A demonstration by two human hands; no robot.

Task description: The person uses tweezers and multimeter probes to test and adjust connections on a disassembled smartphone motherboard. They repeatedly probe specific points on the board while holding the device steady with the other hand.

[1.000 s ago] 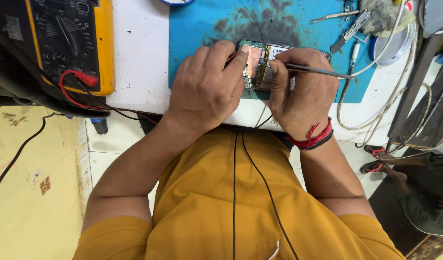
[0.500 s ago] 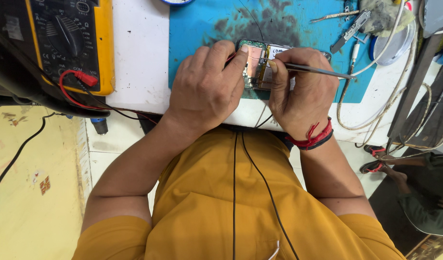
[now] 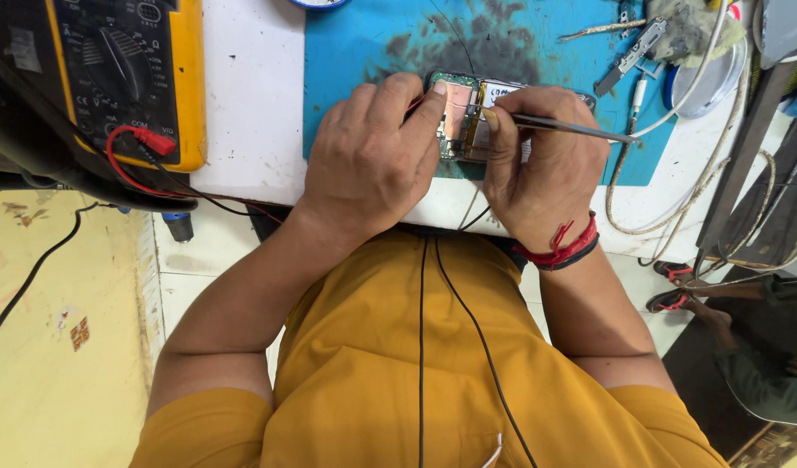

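The opened phone [image 3: 468,117] lay on the blue mat [image 3: 372,52], between both hands, its circuit board bare. The left hand [image 3: 372,165] was curled over its near side, fingertips pressing it flat. The right hand [image 3: 546,165] pinched a thin metal tool [image 3: 572,130], tip at the board. This looked like mid-repair probing; the next move would call for a steady tip. A yellow meter [image 3: 121,78] sat beyond the left hand.
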